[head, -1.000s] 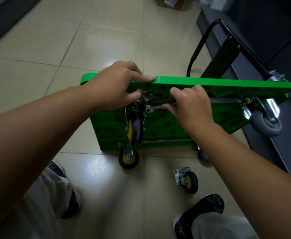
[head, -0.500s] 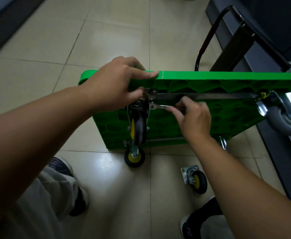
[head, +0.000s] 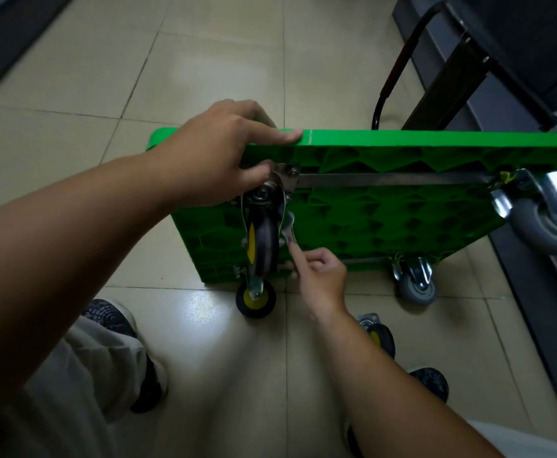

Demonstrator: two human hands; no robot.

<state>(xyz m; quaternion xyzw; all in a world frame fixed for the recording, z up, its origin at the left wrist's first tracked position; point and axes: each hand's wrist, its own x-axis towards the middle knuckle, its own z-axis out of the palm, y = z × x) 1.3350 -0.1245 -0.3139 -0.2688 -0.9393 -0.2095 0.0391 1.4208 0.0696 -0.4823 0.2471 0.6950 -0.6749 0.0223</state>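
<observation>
Your left hand [head: 217,153] grips the green platform cart [head: 402,206], which stands tipped on its long edge with its ribbed underside facing you. Your fingers curl over the cart's upper rim near its left corner, the index finger lies along that rim, and the thumb presses on the mounting plate of the upper black-and-yellow caster [head: 264,239].

Your right hand [head: 320,276] sits in front of the cart's underside, just right of that caster, fingers curled round the handle of a small wrench [head: 288,231]. The wrench points up and its head meets the right side of the caster's bracket; you cannot tell from here whether it sits on a bolt.

A metal strip [head: 386,179] runs along the underside from that bracket to a grey caster [head: 544,226] at the cart's right end. At the cart's lower edge, a second black-and-yellow caster [head: 255,300] and a second grey caster [head: 416,285] touch the tiled floor [head: 204,77]. A loose caster [head: 378,335] lies on the floor near the cart, partly behind your right forearm.
</observation>
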